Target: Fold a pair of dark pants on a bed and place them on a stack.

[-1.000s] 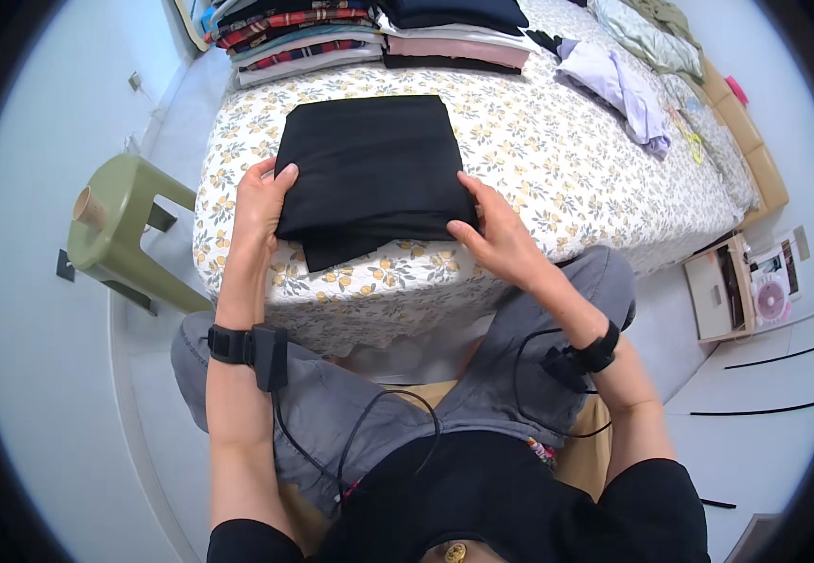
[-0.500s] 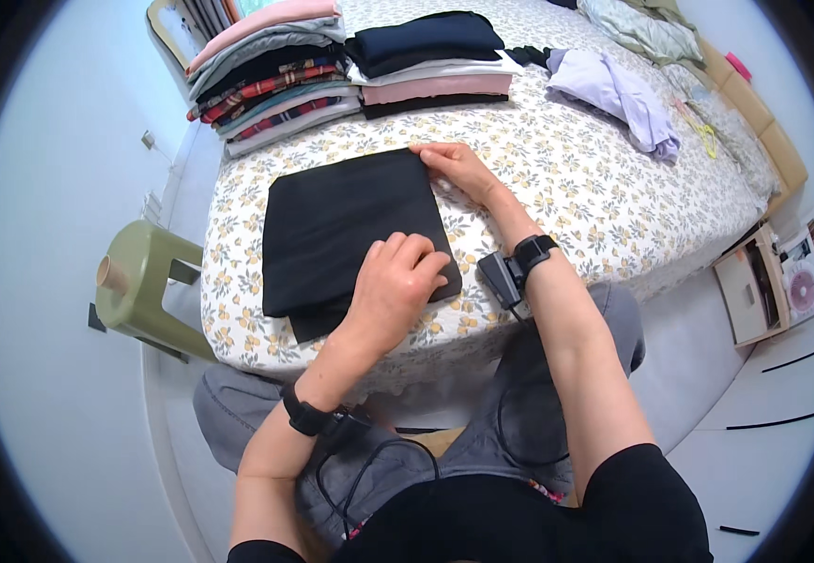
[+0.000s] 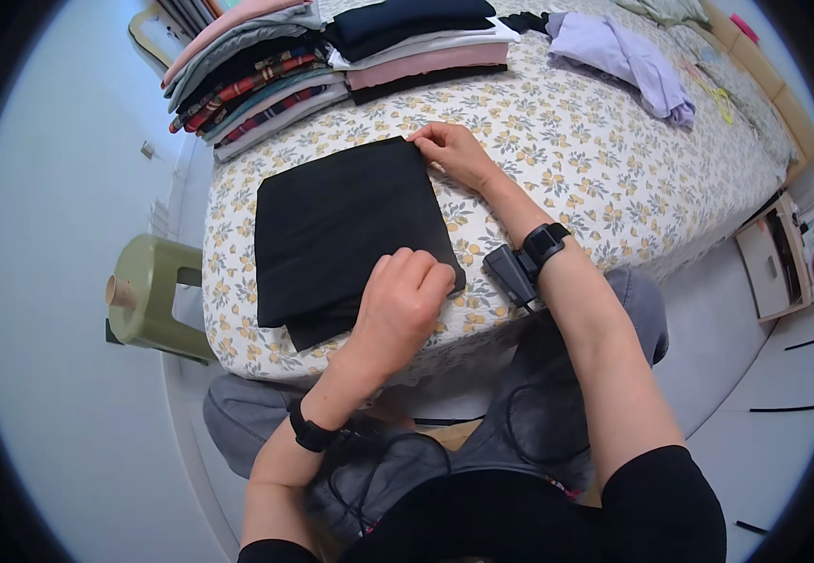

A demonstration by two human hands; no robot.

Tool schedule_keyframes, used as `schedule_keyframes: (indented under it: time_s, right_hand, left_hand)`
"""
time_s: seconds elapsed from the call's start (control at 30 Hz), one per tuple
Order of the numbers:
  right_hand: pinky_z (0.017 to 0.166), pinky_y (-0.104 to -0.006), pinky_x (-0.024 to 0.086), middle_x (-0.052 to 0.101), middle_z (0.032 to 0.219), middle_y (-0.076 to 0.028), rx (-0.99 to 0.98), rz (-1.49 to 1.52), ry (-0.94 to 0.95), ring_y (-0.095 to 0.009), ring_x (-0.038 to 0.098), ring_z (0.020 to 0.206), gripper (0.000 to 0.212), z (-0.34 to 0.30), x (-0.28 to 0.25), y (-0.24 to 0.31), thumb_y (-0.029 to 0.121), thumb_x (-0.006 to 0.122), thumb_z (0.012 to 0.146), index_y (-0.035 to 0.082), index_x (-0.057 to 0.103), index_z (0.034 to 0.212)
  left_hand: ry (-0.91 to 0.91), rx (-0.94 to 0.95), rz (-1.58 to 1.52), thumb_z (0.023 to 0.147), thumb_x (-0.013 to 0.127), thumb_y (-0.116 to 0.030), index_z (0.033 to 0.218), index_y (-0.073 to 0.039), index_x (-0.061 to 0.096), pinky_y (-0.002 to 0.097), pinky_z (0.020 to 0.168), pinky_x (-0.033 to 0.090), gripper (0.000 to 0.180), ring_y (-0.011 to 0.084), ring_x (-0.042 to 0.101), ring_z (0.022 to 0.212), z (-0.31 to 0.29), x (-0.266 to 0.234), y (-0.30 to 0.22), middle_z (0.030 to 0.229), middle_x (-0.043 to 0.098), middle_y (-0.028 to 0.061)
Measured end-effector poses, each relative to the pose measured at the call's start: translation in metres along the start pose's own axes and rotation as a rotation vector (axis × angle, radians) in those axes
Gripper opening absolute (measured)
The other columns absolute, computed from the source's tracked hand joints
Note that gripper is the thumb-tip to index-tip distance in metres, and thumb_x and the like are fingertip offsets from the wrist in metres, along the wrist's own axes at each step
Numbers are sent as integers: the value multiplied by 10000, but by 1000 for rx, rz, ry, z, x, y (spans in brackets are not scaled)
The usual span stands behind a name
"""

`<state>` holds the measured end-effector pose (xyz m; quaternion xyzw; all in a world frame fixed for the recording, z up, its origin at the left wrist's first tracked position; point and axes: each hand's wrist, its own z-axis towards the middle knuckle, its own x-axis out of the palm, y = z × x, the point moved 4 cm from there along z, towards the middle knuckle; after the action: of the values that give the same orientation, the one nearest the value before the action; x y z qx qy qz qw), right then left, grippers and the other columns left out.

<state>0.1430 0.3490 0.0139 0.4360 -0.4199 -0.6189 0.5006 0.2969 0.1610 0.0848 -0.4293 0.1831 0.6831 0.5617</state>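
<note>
A folded black garment (image 3: 346, 225) lies flat on the flowered bedspread, roughly square, with a lower layer poking out along its near edge. At its far right corner, my right hand (image 3: 456, 155) is closed, thumb and fingertips pinching the cloth. My left hand (image 3: 405, 302) rests over the near right part, its fingers curled in at the right edge close to the near corner. The back of that hand partly hides its fingertips. What kind of garment it is does not show.
Two stacks of folded clothes stand behind: a taller pile (image 3: 252, 80) at left and a lower pile (image 3: 426, 56) beside it. A crumpled lavender garment (image 3: 623, 61) lies far right. Left of the bed is a green stool (image 3: 158, 291) with a cardboard tube (image 3: 120, 291).
My left hand's fingers have drawn closer together at the garment's near right edge. The right hand keeps its pinch on the far corner. The whole view has shifted slightly.
</note>
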Motion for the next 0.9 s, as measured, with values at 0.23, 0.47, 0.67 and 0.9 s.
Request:
schedule_keyframes:
  time_s: [0.23,0.47,0.67,0.9]
  right_hand:
    - [600,-205,459,606,783,0,66,73,17,-61,546,669,183,0,5,4,169,563,905,12,644,956]
    - [629,-193,474,627,816,7,36,181,21,-52,560,710,161,4,2,-2,162,596,892,26,652,958]
    - [615,-212,506,632,781,-13,9,192,32,-72,578,666,116,4,2,-1,100,585,869,16,641,926]
    - [528,-233,504,627,708,-34,-21,21,-142,-86,589,608,118,-4,3,11,98,568,864,13,633,914]
  left_hand:
    - [46,-117,-190,697,678,-16,845,-49,624,345,640,465,161,246,564,729,-4,-11,3,800,558,68]
    - [85,-37,94,674,713,-72,864,-62,622,331,672,437,210,230,539,777,30,-15,4,816,555,50]
    - [151,-20,204,687,658,-22,775,-59,575,333,659,438,126,228,521,744,34,5,-1,758,508,53]
    - [149,-2,139,694,634,12,754,-26,554,340,608,453,106,251,521,703,24,2,-9,730,497,86]
